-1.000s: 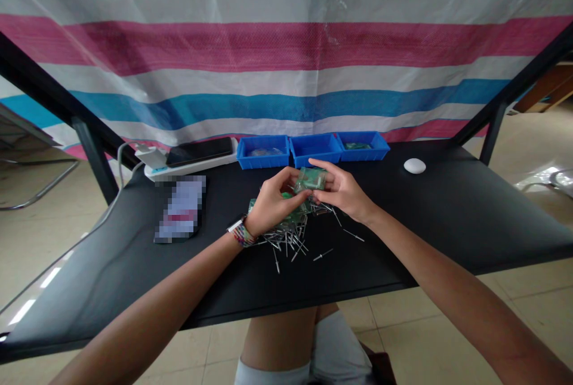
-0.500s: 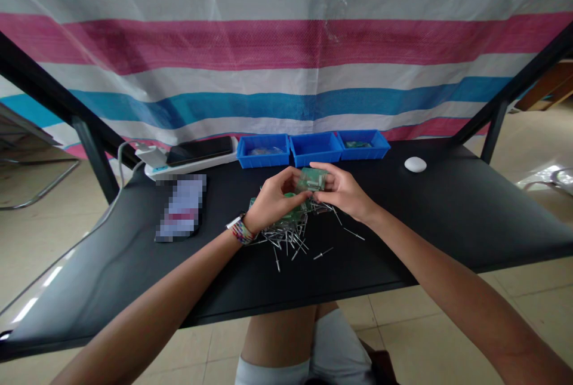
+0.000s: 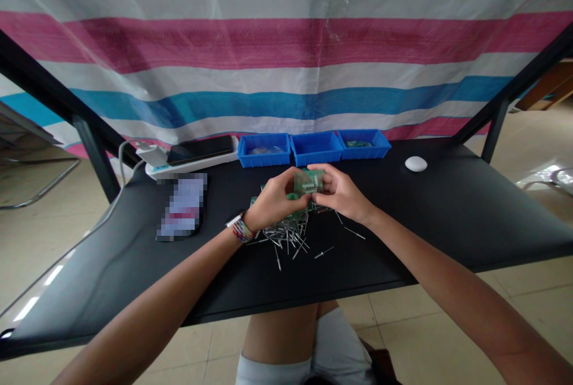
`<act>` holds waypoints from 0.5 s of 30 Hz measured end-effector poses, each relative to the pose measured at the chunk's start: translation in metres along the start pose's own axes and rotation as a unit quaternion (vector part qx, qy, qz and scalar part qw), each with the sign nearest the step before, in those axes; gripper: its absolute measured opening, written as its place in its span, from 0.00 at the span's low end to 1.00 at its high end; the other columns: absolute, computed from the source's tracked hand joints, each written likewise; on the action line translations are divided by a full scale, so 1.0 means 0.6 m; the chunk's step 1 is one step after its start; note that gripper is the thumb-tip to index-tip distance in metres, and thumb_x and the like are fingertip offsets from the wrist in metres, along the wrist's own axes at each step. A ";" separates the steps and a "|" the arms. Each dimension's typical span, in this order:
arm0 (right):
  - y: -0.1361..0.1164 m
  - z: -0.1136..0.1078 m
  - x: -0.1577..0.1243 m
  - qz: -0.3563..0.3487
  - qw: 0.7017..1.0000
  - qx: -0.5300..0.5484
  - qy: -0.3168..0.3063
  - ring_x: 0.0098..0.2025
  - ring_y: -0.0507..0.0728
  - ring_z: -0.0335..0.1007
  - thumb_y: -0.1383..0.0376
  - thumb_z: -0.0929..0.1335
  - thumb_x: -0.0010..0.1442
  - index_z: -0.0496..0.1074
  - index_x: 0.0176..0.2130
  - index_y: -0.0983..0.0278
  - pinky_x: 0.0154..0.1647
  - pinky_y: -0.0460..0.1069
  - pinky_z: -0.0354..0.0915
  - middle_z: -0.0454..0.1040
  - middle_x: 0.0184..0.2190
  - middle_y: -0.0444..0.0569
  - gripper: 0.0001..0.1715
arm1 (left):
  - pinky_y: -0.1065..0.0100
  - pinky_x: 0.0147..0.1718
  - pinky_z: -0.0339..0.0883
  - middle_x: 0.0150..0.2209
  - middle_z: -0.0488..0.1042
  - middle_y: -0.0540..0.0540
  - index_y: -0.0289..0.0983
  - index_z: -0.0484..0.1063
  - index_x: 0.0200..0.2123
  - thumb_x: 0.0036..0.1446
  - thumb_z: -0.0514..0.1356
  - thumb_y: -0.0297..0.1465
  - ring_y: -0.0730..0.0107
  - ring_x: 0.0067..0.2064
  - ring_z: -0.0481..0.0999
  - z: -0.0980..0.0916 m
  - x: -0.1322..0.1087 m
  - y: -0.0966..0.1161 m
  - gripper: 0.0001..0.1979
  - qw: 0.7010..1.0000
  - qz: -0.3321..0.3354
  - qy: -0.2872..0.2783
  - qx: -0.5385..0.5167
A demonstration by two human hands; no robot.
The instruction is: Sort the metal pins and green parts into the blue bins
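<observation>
Between both hands is a small green-tinted clear plastic bag (image 3: 308,181) with pale small parts showing inside. My left hand (image 3: 278,197) grips its left side, thumb in front and fingers behind. On the right edge, my right hand (image 3: 342,191) pinches the same bag. Beneath the hands lies a heap of silvery blind rivets (image 3: 289,236) with long thin stems, partly hidden by my left hand. More green plastic (image 3: 298,207) rests on the heap under my left thumb. Single rivets (image 3: 324,252) lie apart on the black table (image 3: 358,271).
Three blue bins stand in a row at the back: the left bin (image 3: 264,158) and right bin (image 3: 364,152) hold bagged items, the middle bin (image 3: 317,155) shows a bare floor. A power strip (image 3: 192,168), a phone (image 3: 201,149), a blurred-out flat object (image 3: 183,206) and a white mouse (image 3: 416,163) surround them.
The bag has turned to face the camera more squarely and shifted slightly left. Both hands keep hold of it, nearly in place.
</observation>
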State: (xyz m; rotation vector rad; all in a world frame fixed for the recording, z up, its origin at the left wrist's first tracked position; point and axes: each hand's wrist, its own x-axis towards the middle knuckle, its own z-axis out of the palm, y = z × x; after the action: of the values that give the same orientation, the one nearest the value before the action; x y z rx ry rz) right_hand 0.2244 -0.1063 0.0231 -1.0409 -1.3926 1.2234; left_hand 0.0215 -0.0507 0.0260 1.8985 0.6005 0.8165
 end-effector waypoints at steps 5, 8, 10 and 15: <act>-0.005 -0.003 -0.001 -0.004 1.000 0.001 -0.004 0.46 0.59 0.81 0.70 0.76 0.52 0.67 0.59 0.60 0.45 0.53 0.75 0.80 0.44 0.49 0.36 | 0.64 0.44 0.76 0.41 0.80 0.45 0.38 0.72 0.45 0.58 0.69 0.30 0.65 0.43 0.81 0.003 0.001 0.003 0.14 0.999 0.001 0.001 -0.046; -0.004 -0.003 0.000 0.005 1.000 -0.007 -0.006 0.44 0.59 0.81 0.71 0.75 0.50 0.68 0.57 0.60 0.42 0.52 0.74 0.80 0.44 0.49 0.35 | 0.66 0.41 0.75 0.40 0.79 0.47 0.38 0.72 0.47 0.58 0.69 0.30 0.67 0.41 0.80 0.003 0.000 0.004 0.15 1.000 0.005 -0.009 -0.024; -0.003 -0.002 0.000 0.007 1.000 -0.015 -0.010 0.43 0.59 0.80 0.72 0.75 0.50 0.69 0.56 0.61 0.42 0.52 0.74 0.80 0.43 0.48 0.34 | 0.69 0.37 0.73 0.39 0.78 0.48 0.38 0.72 0.48 0.57 0.68 0.29 0.69 0.38 0.78 0.002 -0.001 0.004 0.16 1.000 0.010 -0.013 0.008; -0.012 -0.001 -0.002 -0.003 1.000 -0.018 -0.005 0.44 0.59 0.80 0.70 0.77 0.51 0.70 0.50 0.60 0.44 0.53 0.75 0.80 0.43 0.48 0.28 | 0.72 0.32 0.69 0.36 0.77 0.50 0.38 0.72 0.44 0.56 0.70 0.29 0.72 0.34 0.76 -0.003 0.000 0.006 0.14 1.000 0.008 0.016 0.015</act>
State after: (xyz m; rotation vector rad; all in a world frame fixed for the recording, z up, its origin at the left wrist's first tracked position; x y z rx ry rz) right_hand 0.2250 -0.1081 0.0299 -1.0548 -1.4289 1.2047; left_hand 0.0205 -0.0512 0.0296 1.9219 0.6205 0.8536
